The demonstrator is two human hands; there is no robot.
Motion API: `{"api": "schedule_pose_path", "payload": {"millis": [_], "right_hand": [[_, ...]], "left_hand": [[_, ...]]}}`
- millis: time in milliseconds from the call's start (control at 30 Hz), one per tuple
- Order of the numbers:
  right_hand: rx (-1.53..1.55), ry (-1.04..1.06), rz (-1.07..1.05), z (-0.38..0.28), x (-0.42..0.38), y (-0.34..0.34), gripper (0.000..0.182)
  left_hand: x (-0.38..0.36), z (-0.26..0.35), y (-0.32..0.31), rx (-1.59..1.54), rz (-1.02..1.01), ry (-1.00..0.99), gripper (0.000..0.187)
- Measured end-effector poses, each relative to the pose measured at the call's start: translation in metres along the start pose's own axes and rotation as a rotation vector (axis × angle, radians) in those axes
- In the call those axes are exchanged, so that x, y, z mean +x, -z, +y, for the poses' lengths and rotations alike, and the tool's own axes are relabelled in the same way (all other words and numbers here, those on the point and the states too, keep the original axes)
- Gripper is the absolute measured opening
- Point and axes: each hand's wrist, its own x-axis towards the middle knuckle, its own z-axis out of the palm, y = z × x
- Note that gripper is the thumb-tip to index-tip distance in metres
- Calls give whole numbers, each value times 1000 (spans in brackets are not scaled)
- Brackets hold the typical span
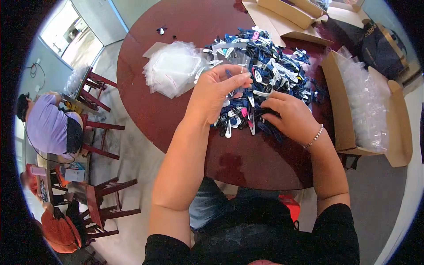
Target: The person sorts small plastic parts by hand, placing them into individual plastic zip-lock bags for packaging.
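A large heap of hair clips [282,70], dark blue, black, white and some pink, lies on the dark red round table [145,115]. My left hand [221,86] is over the heap's left side, thumb and fingers pinched on a clear plastic bag [238,57] that stands up above them. Lower on the right, my right hand [289,112] reaches into the near edge of the heap with curled fingers, around dark clips. Left of the heap is a fanned stack of clear bags [174,66].
An open cardboard box [338,101] of filled clear bags stands at the right edge. More open cardboard [287,15] and a dark bag [384,51] are at the back right. Two other people [48,123] sit far left, beside red stools [101,194].
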Motion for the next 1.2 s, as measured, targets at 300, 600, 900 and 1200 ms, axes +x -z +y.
{"api": "schedule_pose_path", "payload": {"millis": [300,600,900,1200], "right_hand": [[70,-4,134,14,0,3,16],[388,-352,182,1,1,20,19],[-71,23,248,0,17,-27,19],[348,-240,462,5,6,4,17]], "left_hand": [[-1,0,-2,72,-1,56,23],[0,-3,0,123,-34,52,23],[-3,-1,-5,112,-22,72,25],[1,-6,-3,112,-49,3,24]]}}
